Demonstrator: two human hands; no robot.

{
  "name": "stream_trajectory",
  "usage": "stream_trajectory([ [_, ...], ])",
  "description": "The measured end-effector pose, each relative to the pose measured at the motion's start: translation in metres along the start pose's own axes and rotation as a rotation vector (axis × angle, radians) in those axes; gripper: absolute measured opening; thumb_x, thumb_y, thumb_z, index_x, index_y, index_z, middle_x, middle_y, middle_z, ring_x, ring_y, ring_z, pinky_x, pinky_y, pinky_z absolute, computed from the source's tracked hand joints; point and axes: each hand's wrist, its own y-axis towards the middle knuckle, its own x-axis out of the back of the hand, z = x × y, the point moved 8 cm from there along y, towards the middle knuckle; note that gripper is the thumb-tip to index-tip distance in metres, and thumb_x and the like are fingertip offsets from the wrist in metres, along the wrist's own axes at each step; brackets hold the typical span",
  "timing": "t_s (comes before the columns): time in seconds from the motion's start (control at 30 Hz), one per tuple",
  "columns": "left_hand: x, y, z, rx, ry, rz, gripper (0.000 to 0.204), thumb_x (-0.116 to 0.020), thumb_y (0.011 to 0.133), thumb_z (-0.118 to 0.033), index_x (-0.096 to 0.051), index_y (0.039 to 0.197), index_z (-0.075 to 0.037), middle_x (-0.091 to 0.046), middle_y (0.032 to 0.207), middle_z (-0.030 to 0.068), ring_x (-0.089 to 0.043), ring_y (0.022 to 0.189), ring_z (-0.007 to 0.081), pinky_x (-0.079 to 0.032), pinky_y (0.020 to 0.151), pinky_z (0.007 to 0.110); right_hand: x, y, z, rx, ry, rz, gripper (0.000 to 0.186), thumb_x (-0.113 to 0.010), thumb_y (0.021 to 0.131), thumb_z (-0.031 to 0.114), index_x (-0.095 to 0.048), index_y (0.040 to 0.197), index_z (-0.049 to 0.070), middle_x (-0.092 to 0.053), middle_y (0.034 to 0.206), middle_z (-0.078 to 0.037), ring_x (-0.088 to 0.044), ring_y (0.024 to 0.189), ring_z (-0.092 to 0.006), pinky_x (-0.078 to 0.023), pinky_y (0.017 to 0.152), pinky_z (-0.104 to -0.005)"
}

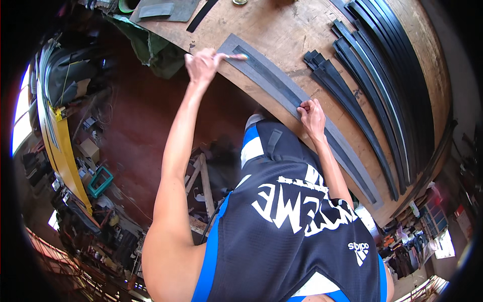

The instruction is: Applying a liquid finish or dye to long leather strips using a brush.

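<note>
Wooden workbench (282, 30), hands (312, 115) on grey strip (282, 85)

The table (282, 30) is bare tan plywood, scuffed with darker smudges and scratches. On it lies a long grey rubber sheet (261, 75) carrying a darker, near-black strip (282, 83) down its middle. Beside it the loose curved strips (352, 100) are black, one of them edged with a thin pale line, and the stacked rubber bands (397, 60) along the far edge are black too. The left hand (201, 65) holds a small tool (236, 57) with a pale, whitish-blue tip. The person's sleeveless jersey (292, 226) is black with blue side panels and white lettering. The floor (136, 116) is dark red-brown; a yellow beam (65, 156) and a teal crate (99, 181) stand out on it.
</note>
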Motion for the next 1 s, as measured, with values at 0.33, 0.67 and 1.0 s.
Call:
stream_trajectory([
  [0.33,0.0,-0.006,0.016,0.084,-0.034,0.009,0.036,-0.069,0.082,-0.049,-0.07,0.075,-0.014,-0.069,0.077,0.0037,-0.064,0.07,0.0258,-0.035,0.072,0.041,0.0,0.0,0.002,-0.003,-0.048,0.054,0.016,-0.071,0.078,0.01,-0.061,0.089,0.004,-0.059,0.08,-0.012,-0.061,0.076,-0.0294,-0.049,0.069,-0.0399],
  [0.67,0.027,0.032,0.042,0.375,-0.221,0.007,0.035,-0.065,0.086,-0.048,-0.064,0.098,-0.015,-0.071,0.083,0.0104,-0.069,0.079,0.0332,-0.049,0.068,0.045,0.008,-0.011,0.002,-0.07,0.106,0.109,0.013,-0.065,0.081,0.008,-0.058,0.088,0.0,-0.058,0.083,-0.012,-0.061,0.074,-0.0239,-0.051,0.071,-0.0359],
  [1.0,-0.017,0.106,-0.071,0.132,-0.359,-0.071,0.013,-0.06,0.089,-0.018,-0.066,0.095,-0.009,-0.066,0.091,0.0153,-0.068,0.078,0.0381,-0.055,0.069,0.047,0.01,0.0,-0.013,-0.272,0.285,0.255,0.02,-0.064,0.088,0.018,-0.069,0.095,0.0,-0.067,0.071,-0.007,-0.064,0.067,-0.014,-0.05,0.067,-0.0287],
])
